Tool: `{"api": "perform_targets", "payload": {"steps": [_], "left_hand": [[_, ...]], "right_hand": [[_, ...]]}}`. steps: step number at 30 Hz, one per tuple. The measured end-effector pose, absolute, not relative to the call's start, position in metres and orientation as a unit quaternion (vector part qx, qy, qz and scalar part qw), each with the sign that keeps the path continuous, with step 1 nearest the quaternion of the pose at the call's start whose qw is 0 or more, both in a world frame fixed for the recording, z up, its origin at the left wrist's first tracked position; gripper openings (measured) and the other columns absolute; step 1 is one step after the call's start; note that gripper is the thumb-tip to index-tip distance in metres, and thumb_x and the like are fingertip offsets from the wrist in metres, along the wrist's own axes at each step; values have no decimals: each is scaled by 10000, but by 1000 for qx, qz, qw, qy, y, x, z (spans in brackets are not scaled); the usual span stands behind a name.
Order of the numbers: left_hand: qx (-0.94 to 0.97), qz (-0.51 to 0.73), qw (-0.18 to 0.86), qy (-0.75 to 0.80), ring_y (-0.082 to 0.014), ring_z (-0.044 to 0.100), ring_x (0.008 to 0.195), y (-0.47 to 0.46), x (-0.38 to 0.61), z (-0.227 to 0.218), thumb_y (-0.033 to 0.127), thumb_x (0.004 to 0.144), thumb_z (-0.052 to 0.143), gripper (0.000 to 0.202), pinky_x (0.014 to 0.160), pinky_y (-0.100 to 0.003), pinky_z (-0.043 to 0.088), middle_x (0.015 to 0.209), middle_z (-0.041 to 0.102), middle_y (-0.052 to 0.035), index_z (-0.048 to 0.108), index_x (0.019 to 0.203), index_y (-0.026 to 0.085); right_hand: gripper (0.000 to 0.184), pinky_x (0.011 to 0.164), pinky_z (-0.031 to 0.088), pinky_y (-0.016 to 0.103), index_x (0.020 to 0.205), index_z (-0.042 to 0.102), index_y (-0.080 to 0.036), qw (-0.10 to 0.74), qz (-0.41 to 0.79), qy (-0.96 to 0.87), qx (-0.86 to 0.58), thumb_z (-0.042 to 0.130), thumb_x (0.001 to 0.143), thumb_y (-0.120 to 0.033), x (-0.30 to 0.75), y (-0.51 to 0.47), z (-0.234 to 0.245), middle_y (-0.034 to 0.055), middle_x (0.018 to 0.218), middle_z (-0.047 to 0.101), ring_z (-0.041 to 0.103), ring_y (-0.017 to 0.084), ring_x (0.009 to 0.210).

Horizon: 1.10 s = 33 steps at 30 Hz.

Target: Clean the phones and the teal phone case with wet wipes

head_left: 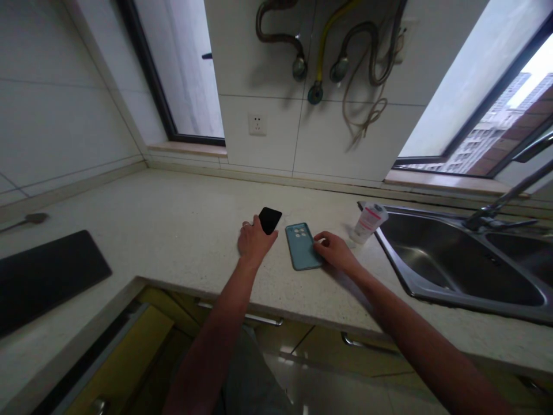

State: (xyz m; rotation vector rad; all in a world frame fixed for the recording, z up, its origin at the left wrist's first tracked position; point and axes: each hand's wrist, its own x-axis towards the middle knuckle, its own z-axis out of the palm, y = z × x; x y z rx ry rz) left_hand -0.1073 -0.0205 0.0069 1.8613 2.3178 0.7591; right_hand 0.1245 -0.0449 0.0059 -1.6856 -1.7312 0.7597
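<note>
Counter (173, 196) with a steel sink (458, 259) at right, a white tube (368, 222) standing by the sink's left rim. Between the hands lies a teal phone (301, 246), flat, its long axis running away from the person, camera end farthest. The right hand (334, 252) is nearer to it, with fingertips (318, 244) at its right edge; whether that grip is closed on it cannot be told. The left hand (254, 242) clenches a tilted black slab (270, 220), just left of the phone.

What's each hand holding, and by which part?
Left hand: a flat black object, by its lower corner. Right hand: only touching a teal phone at its edge.
</note>
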Motion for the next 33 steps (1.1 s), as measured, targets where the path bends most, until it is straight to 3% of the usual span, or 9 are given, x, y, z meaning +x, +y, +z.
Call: {"api": "perform_targets", "payload": {"steps": [6,10,21,24,27,30,33], "left_hand": [[619,185,-16,764,-352,588,1144,-24,-108,5,591,816,676,757,911,-413,490,1217,602,-244,538,1354,77],[626,160,-37,762,-360,560,1166,-30,-102,6,555,869,626,764,913,-412,475,1255,596,-259,500,1405,25],[617,136,-89,770,-387,497,1210,-33,-92,-9,503,947,473,709,947,-481,423,1328,546,-294,499,1393,-48],[614,136,-91,772,-383,499,1204,-34,-92,-9,510,949,457,703,947,-479,423,1322,551,-286,514,1383,-40],[610,140,-92,775,-386,495,1217,-38,-93,-5,528,963,414,712,956,-498,421,1343,549,-287,496,1410,-21],[606,174,-115,767,-411,381,1368,-42,-87,1,549,985,343,745,1024,-547,373,1452,471,-304,422,1477,-5],[627,227,-136,733,-399,246,1477,-46,-72,7,547,993,333,727,1097,-565,296,1532,392,-287,404,1500,30]], "right_hand": [[441,612,379,259,1283,543,-96,195,226,-767,-568,504,858,-204,121,-52,8,18,630,651,582,159,589],[517,634,366,271,1381,491,-72,176,201,-796,-544,484,887,-223,119,-54,6,56,681,675,606,185,649],[444,641,368,269,1321,587,-115,174,161,-825,-513,504,905,-247,117,-55,-2,58,719,681,591,175,646],[389,610,359,265,1243,641,-139,256,141,-807,-513,490,918,-290,125,-53,6,14,635,622,536,150,568],[350,629,398,268,1156,658,-155,457,54,-702,-544,467,932,-345,148,-48,25,-3,631,573,520,144,573],[361,764,470,323,1180,593,-147,613,-87,-532,-578,454,934,-372,183,-41,41,65,868,627,588,188,760],[463,933,461,428,1265,514,-139,632,-170,-443,-613,533,888,-406,214,-32,41,155,1134,590,570,270,1056]]}}
